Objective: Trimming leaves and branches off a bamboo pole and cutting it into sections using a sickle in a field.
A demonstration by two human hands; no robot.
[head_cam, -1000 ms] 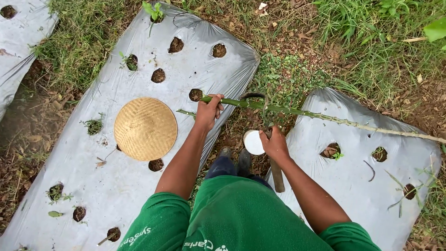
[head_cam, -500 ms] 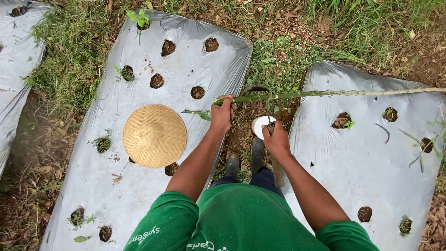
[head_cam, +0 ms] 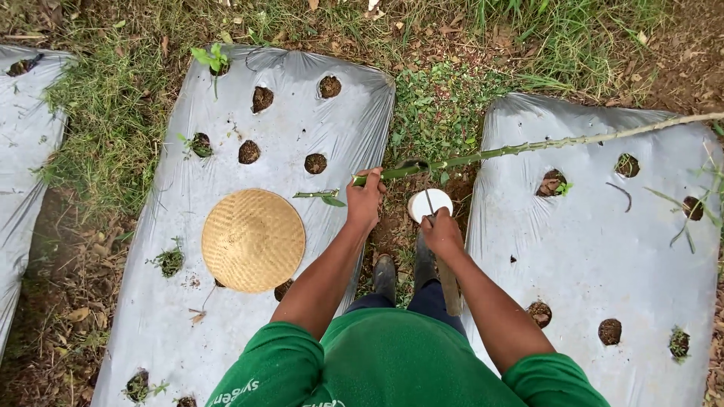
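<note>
You're gripping the long green stalk [head_cam: 483,154] at its near end with your left hand [head_cam: 366,202] while your right hand [head_cam: 441,232], closed on a thin blade [head_cam: 428,202], is working just beside those fingers, risking a slip.

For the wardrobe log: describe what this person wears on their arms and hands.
Both arms are bare from the short sleeves down. The left hand and right hand wear no gloves, and no watch or bands show. The sleeves belong to a green shirt, with white lettering on the left sleeve near its hem.
</note>
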